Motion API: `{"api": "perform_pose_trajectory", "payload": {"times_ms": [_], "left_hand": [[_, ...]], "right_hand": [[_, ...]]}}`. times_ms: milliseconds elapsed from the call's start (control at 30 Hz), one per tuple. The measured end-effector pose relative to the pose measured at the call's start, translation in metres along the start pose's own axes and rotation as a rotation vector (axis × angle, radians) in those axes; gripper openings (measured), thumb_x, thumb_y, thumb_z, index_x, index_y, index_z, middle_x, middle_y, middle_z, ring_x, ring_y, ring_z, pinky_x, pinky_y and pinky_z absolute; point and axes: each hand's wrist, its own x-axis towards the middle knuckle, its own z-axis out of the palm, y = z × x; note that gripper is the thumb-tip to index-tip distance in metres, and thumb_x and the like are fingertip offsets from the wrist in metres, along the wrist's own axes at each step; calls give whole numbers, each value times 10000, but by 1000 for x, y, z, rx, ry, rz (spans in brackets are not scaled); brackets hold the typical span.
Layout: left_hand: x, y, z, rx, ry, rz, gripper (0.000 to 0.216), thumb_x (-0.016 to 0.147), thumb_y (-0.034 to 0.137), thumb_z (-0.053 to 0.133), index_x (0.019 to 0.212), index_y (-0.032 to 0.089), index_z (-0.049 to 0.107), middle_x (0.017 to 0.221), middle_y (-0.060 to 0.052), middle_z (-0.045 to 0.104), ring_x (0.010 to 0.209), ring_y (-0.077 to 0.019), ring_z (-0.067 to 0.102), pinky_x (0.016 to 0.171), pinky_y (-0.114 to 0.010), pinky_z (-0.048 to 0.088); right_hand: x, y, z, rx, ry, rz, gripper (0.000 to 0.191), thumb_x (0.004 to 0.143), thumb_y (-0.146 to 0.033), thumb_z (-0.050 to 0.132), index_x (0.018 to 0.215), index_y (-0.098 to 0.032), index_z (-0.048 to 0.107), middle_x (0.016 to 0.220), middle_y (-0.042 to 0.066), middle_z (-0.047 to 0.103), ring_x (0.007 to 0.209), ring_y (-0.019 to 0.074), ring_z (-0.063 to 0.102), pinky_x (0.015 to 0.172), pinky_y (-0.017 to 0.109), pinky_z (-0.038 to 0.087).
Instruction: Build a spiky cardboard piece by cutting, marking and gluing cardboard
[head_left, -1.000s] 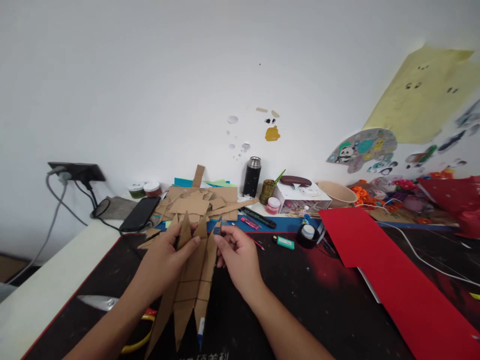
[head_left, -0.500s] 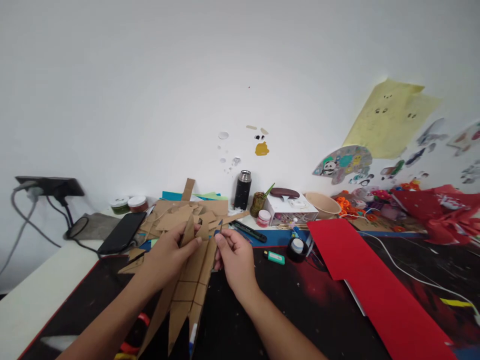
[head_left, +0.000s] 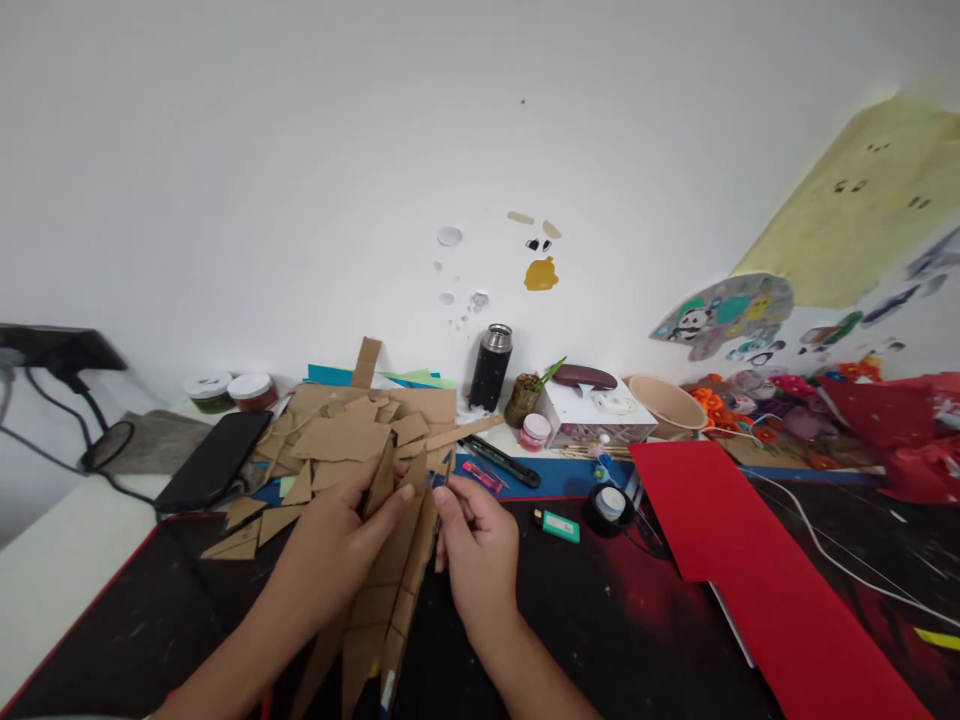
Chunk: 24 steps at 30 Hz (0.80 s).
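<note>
A folded brown cardboard piece (head_left: 373,605) with long pointed ends and dark drawn lines stands between my hands, tilted away from me. My left hand (head_left: 334,535) is closed around its left side, thumb on the near face and fingers behind. On the right edge, close to the upper tip, the fingertips of my right hand (head_left: 480,545) pinch the cardboard. Its lower points run down to the bottom of the view, where a small white and blue thing (head_left: 388,690) shows beside it. Behind my hands lies a heap of cardboard scraps (head_left: 341,440).
A utility knife (head_left: 502,462) and a pink item (head_left: 482,476) lie beyond my right hand. Farther right are a green USB stick (head_left: 561,527), a small black pot (head_left: 596,515) and a large red sheet (head_left: 772,580). A black bottle (head_left: 491,370) stands by the wall; a phone (head_left: 214,462) lies left.
My view has shifted, so the wall and table things sit differently in it. Both hands keep their hold on the cardboard. A pink item beside the utility knife now shows.
</note>
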Motion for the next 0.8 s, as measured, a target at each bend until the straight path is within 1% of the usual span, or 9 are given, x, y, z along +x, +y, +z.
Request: {"api": "perform_pose_trajectory", "payload": {"times_ms": [133, 233, 333, 433, 633, 733, 800], "left_hand": [[2, -6, 1, 42, -9, -26, 412, 850, 634, 615, 963, 270, 773, 942, -46, 860, 915, -334, 792, 823, -385, 612], [5, -13, 0, -4, -46, -49, 407, 847, 634, 635, 962, 271, 779, 957, -39, 859, 934, -332, 793, 852, -393, 612], [8, -19, -1, -40, -54, -70, 407, 847, 631, 655, 995, 276, 790, 995, -38, 863, 973, -341, 793, 867, -404, 616], [9, -20, -2, -54, -60, -84, 398, 838, 632, 669, 979, 282, 797, 993, -37, 864, 965, -343, 796, 876, -414, 619], [10, -18, 0, -75, -87, -77, 380, 850, 607, 653, 976, 280, 798, 976, -39, 868, 944, -340, 799, 869, -400, 629], [10, -16, 2, -70, -111, -81, 384, 864, 608, 632, 978, 272, 778, 948, -40, 859, 920, -331, 796, 867, -392, 625], [9, -16, 4, -56, -124, -84, 392, 862, 612, 623, 974, 268, 773, 929, -39, 852, 900, -328, 791, 878, -399, 619]], "right_hand": [[-2, 5, -3, -151, -11, -56, 367, 974, -516, 696, 1035, -183, 839, 544, -27, 584, 397, 124, 484, 398, 235, 389], [0, 8, -5, -234, -34, -74, 368, 1003, -516, 664, 1023, -200, 851, 571, -10, 613, 410, 130, 492, 393, 236, 389], [2, 9, -4, -262, -58, -62, 392, 1016, -537, 641, 996, -210, 856, 580, 1, 626, 411, 134, 491, 381, 235, 386], [4, 11, -4, -277, -76, -51, 399, 1022, -546, 635, 1005, -216, 860, 584, 5, 635, 413, 138, 496, 377, 234, 392], [4, 9, -6, -302, -88, -62, 349, 1011, -501, 662, 1028, -219, 866, 572, 3, 634, 432, 147, 503, 388, 240, 388], [5, 6, -7, -335, -88, -75, 325, 1015, -464, 652, 1007, -224, 870, 577, 6, 643, 468, 160, 532, 430, 252, 406], [6, 5, -7, -351, -83, -100, 300, 1014, -424, 648, 982, -225, 870, 627, 16, 686, 520, 170, 574, 501, 267, 454]]}}
